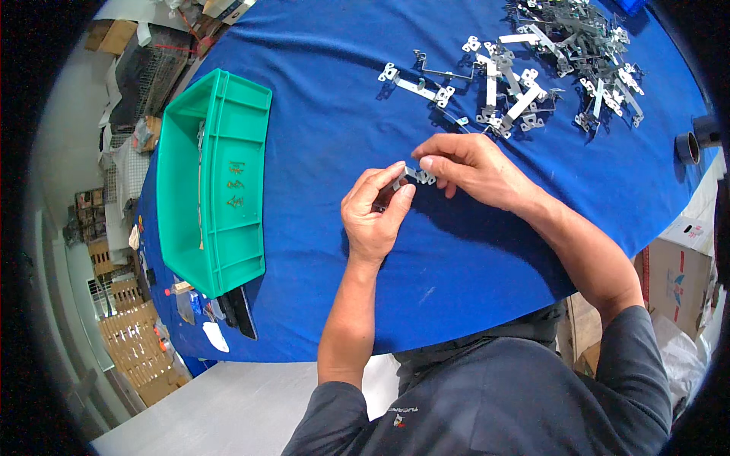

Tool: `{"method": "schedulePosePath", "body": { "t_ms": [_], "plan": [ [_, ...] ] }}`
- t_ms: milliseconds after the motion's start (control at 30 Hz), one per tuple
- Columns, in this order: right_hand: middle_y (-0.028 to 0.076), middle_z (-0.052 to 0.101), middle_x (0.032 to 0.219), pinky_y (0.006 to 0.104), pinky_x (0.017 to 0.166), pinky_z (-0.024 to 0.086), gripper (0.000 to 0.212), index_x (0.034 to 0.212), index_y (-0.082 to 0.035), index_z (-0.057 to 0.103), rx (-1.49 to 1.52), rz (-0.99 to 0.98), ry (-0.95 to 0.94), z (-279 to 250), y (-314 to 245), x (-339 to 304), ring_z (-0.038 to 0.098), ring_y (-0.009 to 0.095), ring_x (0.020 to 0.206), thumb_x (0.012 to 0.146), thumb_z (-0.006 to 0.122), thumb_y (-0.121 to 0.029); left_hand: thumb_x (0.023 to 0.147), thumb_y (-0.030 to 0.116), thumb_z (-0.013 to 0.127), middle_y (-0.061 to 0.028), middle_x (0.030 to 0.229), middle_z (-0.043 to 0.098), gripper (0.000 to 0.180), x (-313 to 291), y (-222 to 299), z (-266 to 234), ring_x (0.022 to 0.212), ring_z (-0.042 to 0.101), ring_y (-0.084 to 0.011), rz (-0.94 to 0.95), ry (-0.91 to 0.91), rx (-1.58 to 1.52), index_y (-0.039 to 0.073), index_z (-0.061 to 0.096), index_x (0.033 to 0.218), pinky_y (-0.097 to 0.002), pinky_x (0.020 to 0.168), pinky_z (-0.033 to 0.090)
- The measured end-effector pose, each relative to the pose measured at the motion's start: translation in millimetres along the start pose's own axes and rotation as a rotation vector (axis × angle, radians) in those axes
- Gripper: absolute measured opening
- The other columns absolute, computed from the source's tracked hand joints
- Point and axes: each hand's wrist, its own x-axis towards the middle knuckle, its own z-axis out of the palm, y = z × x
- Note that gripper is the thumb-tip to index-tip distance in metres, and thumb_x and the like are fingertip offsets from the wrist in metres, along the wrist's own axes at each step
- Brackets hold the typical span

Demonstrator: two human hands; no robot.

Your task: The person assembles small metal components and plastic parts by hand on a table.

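Note:
Between thumb and fingers, my left hand (368, 220) grips a small metal bracket (423, 178) with a white, holed end plate. Just to its right, the fingers of my right hand (483, 173) close in a pinch at that end of the bracket. Part of the bracket is covered by my fingers, and I cannot make out any smaller part between them. Past my hands lie loose metal brackets (417, 88), each a strip with holed plates at its ends. A dense heap of similar brackets (582, 42) sits at the far right.
A green plastic bin (265, 152) stands at the left on the blue cloth (319, 152). Beside its near end lie a dark flat object (240, 313) and a white piece (216, 337). Dark cylinders (688, 147) sit at the right edge, above a cardboard box (679, 266).

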Motion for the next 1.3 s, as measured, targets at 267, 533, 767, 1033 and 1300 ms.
{"method": "schedulePosePath", "body": {
  "t_ms": [267, 533, 767, 1033, 1300],
  "plan": [
    [0.003, 0.063, 0.074, 0.0223, 0.047, 0.046, 0.022, 0.100, 0.001, 0.064, 0.021, 0.033, 0.181, -1.3, -9.9, -1.3, 0.056, 0.006, 0.058, 0.099, 0.057, -0.020, 0.084, -0.002, 0.072, -0.0037, 0.092, 0.066, 0.027, -0.2, 1.1, -0.6, 0.080, 0.059, -0.0089, -0.012, -0.012, 0.007, -0.001, 0.070, 0.111, -0.0216, 0.071, 0.048],
    [0.007, 0.069, 0.077, 0.0280, 0.054, 0.051, 0.022, 0.099, 0.003, 0.067, -0.157, 0.098, -0.054, -0.4, -11.7, -2.3, 0.062, 0.011, 0.059, 0.097, 0.057, -0.016, 0.089, 0.001, 0.069, -0.0044, 0.091, 0.066, 0.029, -2.3, -16.4, -4.1, 0.072, 0.056, -0.0076, -0.015, 0.091, -0.145, -0.001, 0.065, 0.117, -0.0211, 0.061, 0.046],
    [0.007, 0.068, 0.076, 0.0283, 0.055, 0.052, 0.019, 0.099, 0.002, 0.066, -0.209, 0.044, -0.065, 0.4, -10.1, -3.0, 0.062, 0.011, 0.061, 0.098, 0.055, -0.014, 0.088, 0.001, 0.070, -0.0037, 0.092, 0.065, 0.030, -1.5, -11.4, -5.5, 0.075, 0.058, -0.0077, -0.112, 0.030, -0.153, -0.001, 0.065, 0.117, -0.0212, 0.064, 0.047],
    [0.006, 0.064, 0.077, 0.0263, 0.057, 0.052, 0.020, 0.108, 0.001, 0.064, -0.079, 0.052, -0.025, 0.6, -3.0, -1.8, 0.061, 0.011, 0.065, 0.098, 0.055, -0.015, 0.085, 0.000, 0.074, -0.0005, 0.092, 0.064, 0.027, -1.0, -6.9, -3.1, 0.079, 0.058, -0.0057, -0.044, -0.004, -0.052, -0.001, 0.069, 0.111, -0.0200, 0.070, 0.047],
    [0.004, 0.062, 0.076, 0.0256, 0.053, 0.051, 0.021, 0.104, 0.001, 0.064, -0.049, 0.061, -0.049, -2.4, -5.1, -0.5, 0.059, 0.009, 0.065, 0.099, 0.056, -0.018, 0.084, 0.000, 0.074, -0.0007, 0.093, 0.065, 0.028, -0.8, -2.4, -2.7, 0.081, 0.059, -0.0071, -0.037, -0.076, -0.019, 0.000, 0.070, 0.111, -0.0210, 0.071, 0.047]
  ]
}}
